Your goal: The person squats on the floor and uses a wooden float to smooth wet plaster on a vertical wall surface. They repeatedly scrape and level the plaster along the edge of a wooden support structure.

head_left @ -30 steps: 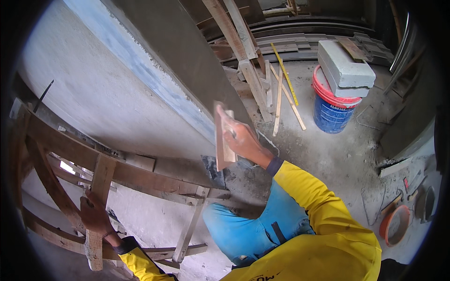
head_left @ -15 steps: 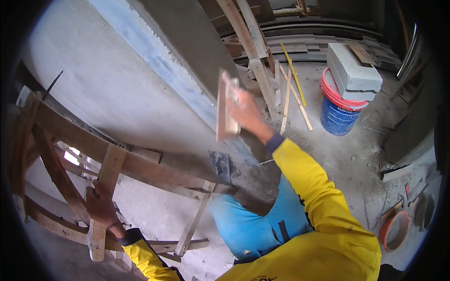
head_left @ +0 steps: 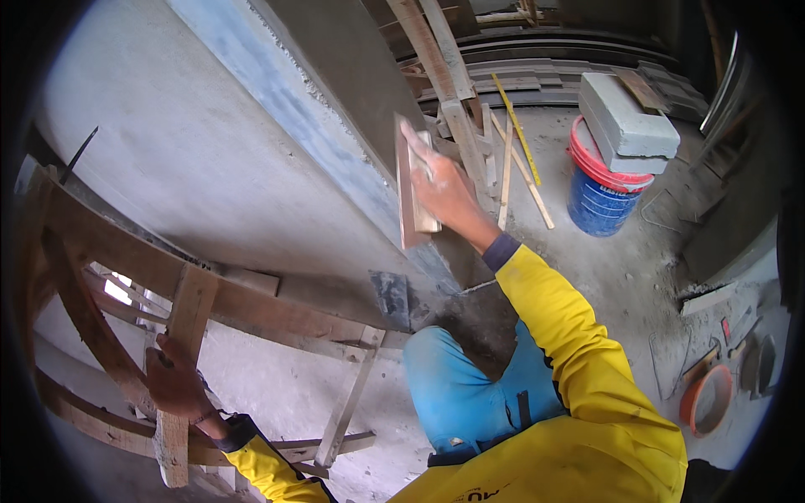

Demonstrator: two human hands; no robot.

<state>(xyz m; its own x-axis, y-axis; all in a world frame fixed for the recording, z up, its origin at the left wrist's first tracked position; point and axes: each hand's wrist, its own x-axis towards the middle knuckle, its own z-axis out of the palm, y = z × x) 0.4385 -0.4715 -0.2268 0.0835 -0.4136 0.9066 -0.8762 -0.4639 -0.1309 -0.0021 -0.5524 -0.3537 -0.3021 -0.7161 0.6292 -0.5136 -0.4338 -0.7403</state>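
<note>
Nearby, pale blocks (head_left: 625, 121) sit across the top of a red-rimmed blue bucket (head_left: 597, 205), while an orange tub (head_left: 690, 411) looks greyish inside; the right hand (head_left: 446, 189) grips a wooden float (head_left: 407, 205) beside the wall (head_left: 226, 159), the left hand (head_left: 174, 381) a wooden post (head_left: 192, 306)

Dusty grey concrete floor (head_left: 612, 285)

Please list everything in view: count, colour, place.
Float: 1, brown, centre
Wall: 1, grey, left
Bucket: 1, blue-red, right
Blocks: seemingly 2, whitish, on bucket
Strip: 1, yellow, near bucket
Sticks: 2, pale, beside strip
Timbers: several, brown, upper centre
Planks: several, grey, back
Basin: 1, orange, lower right
Frame: 1, brown wood, left
Jacket: 1, yellow, bottom
Trousers: 1, blue, bottom
Left hand: 1, bare, on frame
Right hand: 1, bare, on float
</note>
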